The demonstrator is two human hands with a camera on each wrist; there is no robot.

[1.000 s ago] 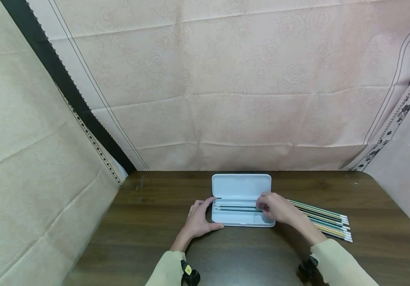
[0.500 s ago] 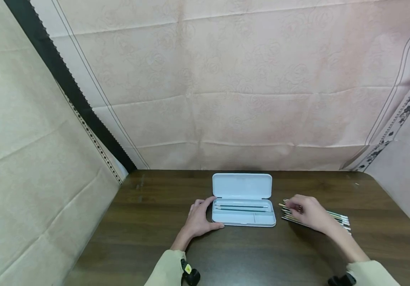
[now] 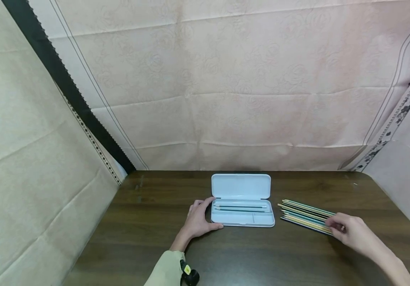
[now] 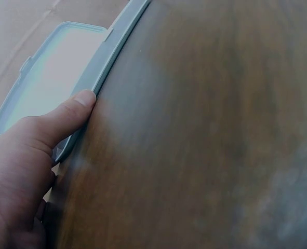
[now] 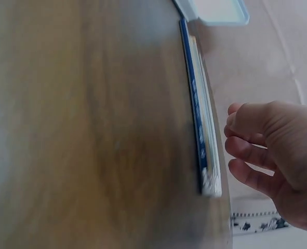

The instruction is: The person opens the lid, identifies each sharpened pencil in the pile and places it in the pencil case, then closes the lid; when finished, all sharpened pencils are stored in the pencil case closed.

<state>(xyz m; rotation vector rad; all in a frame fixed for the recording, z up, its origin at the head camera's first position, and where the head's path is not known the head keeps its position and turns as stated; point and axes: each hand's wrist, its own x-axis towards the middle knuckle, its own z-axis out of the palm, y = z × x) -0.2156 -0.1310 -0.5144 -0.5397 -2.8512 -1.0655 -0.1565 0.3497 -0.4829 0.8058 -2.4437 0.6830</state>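
A light blue pencil case lies on the table with its lid raised at the back. A few pencils rest in its long compartment. My left hand grips the case at its left end, and in the left wrist view the thumb presses its front edge. To the right of the case lies a fanned bundle of pencils, green, yellow and dark. Over their right ends is my right hand, its fingers loosely bent. In the right wrist view nothing shows between those fingers.
The brown wooden table has a straight back edge and a rounded right corner. Pale patterned cloth hangs behind it, with more cloth at the left and right sides.
My right hand has moved right, from the pencil case to the left part of the bundle, then to the pencils' right ends. My left hand stays on the case.
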